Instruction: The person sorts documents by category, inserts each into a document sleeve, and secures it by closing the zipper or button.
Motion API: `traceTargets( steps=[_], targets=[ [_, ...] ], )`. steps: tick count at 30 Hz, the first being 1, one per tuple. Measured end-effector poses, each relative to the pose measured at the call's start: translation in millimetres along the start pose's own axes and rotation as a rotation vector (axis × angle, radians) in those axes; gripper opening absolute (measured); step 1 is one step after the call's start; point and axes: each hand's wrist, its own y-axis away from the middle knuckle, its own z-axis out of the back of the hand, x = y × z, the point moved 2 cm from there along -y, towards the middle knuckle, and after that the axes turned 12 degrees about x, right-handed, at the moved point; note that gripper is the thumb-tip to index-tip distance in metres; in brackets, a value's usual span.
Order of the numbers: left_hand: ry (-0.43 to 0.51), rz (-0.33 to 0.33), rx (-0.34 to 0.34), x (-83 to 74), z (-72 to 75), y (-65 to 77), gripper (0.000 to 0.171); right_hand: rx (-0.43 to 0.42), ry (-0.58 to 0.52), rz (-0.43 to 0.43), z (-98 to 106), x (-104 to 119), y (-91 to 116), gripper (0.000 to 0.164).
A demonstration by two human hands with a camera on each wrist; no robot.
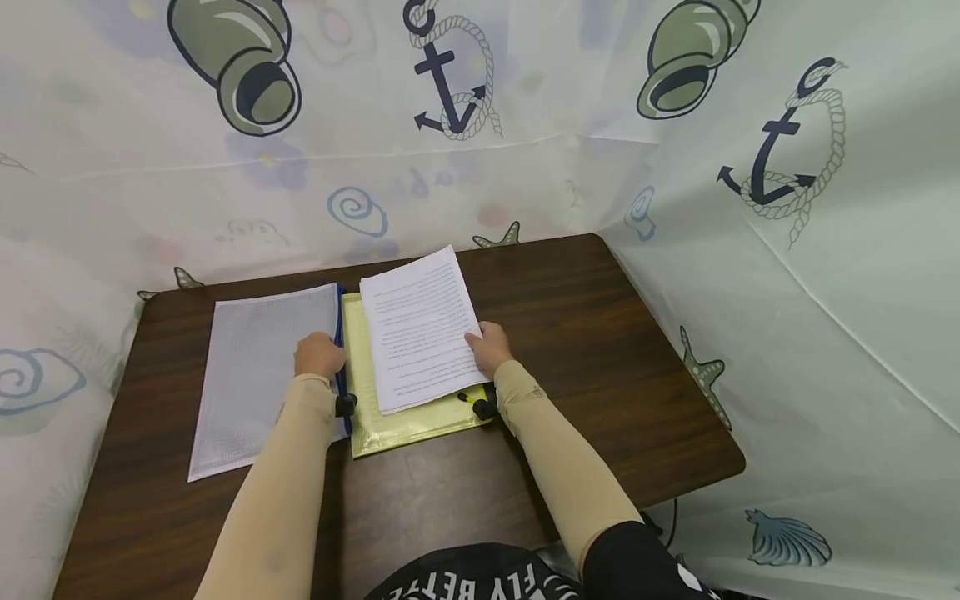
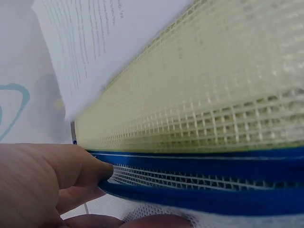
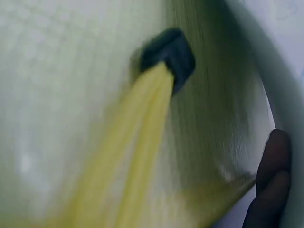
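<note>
A white mesh zip pouch (image 1: 262, 358) with a blue edge (image 2: 228, 199) lies on the left of the table. My left hand (image 1: 319, 356) pinches that blue edge between thumb and fingers, and the edge stands apart from the blue band behind it. Printed paper sheets (image 1: 423, 333) are in my right hand (image 1: 491, 348), which grips their right side. The paper is tilted above a yellow mesh pouch (image 1: 390, 433), covering most of it. A yellow strap (image 3: 142, 123) with a black end piece (image 3: 171, 54) shows against the yellow pouch in the right wrist view.
Both pouches lie side by side on a dark wood-grain table (image 1: 600, 358). Its rounded right corners border a hanging curtain (image 1: 570, 183) printed with anchors and shells. The person's cap (image 1: 480, 575) shows at the bottom.
</note>
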Motion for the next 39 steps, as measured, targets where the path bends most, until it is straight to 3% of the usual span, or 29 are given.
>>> traceTargets(
  steps=[5, 10, 23, 27, 34, 39],
  targets=[
    [-0.010, -0.006, -0.016, 5.6, 1.8, -3.1, 0.019, 0.058, 0.068, -0.006, -11.0, 6.3, 2.5, 0.026],
    [0.006, -0.010, -0.030, 14.0, 2.9, -8.4, 0.028, 0.095, 0.044, -0.034, -14.7, 7.5, 2.5, 0.028],
    [0.071, 0.038, 0.031, 21.2, -4.3, -18.8, 0.047, 0.135, 0.036, -0.045, -7.1, 4.3, 5.0, 0.031],
    [0.025, 0.018, 0.045, 19.1, -4.1, -14.2, 0.051, 0.149, 0.047, -0.035, -11.8, 8.0, 2.2, 0.032],
    [0.036, 0.023, 0.044, 12.0, -4.1, -2.8, 0.024, 0.143, 0.008, -0.006, -28.0, 16.7, -3.7, 0.032],
    [0.034, 0.032, 0.067, 8.1, -3.3, 0.4, 0.042, 0.112, -0.035, -0.005, -41.3, 14.8, -10.1, 0.028]
  ],
)
